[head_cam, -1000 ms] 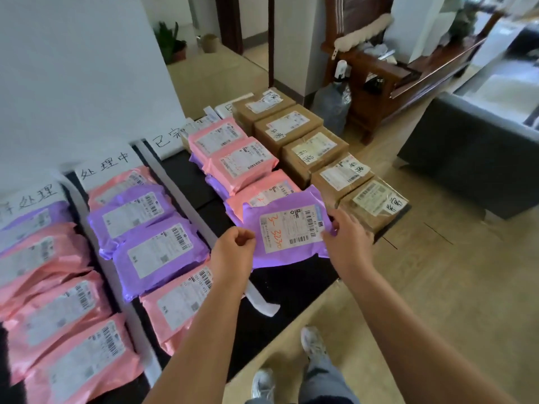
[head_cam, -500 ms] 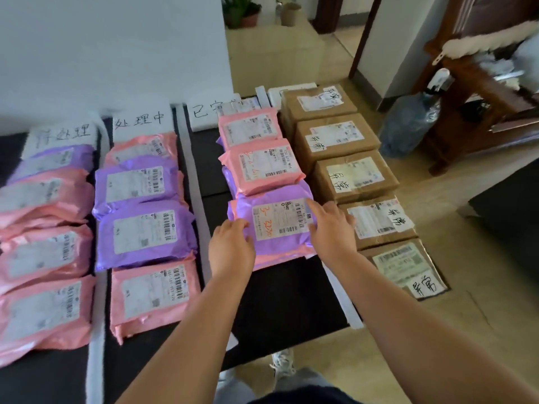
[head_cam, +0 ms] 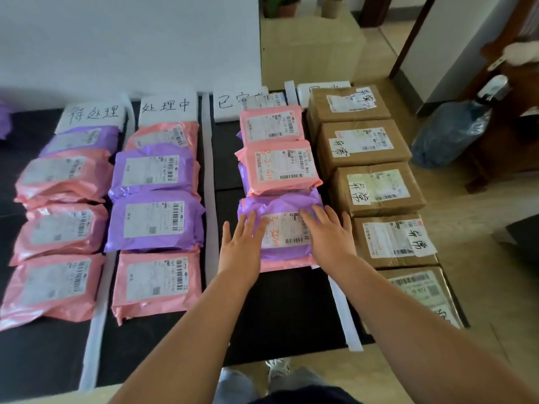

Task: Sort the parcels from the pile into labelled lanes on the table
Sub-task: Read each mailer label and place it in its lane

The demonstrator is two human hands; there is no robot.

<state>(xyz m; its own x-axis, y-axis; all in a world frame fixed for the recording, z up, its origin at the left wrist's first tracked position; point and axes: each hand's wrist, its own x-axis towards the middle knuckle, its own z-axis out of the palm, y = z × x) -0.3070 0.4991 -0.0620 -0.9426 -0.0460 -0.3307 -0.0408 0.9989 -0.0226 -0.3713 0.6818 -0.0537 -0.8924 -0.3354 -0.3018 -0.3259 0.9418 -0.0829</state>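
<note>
A purple parcel (head_cam: pixel 280 208) with a white label and orange writing lies at the near end of the third lane, on top of a pink parcel. My left hand (head_cam: pixel 243 243) lies flat on its left side with straight fingers. My right hand (head_cam: pixel 329 237) lies flat on its right side, fingers spread. Behind it in the same lane lie two pink parcels (head_cam: pixel 280 167). White lane labels (head_cam: pixel 164 107) with handwriting stand at the far end of the black table (head_cam: pixel 277 310).
Two lanes on the left hold pink and purple parcels (head_cam: pixel 154 223). The rightmost lane holds several brown cardboard boxes (head_cam: pixel 376 188). White strips (head_cam: pixel 207 170) divide the lanes. A white wall is behind; a blue water bottle (head_cam: pixel 449 132) and wooden furniture stand at right.
The purple parcel, held up in both hands a second ago, now lies in the third lane. Both hands have let go and opened flat on top of it.
</note>
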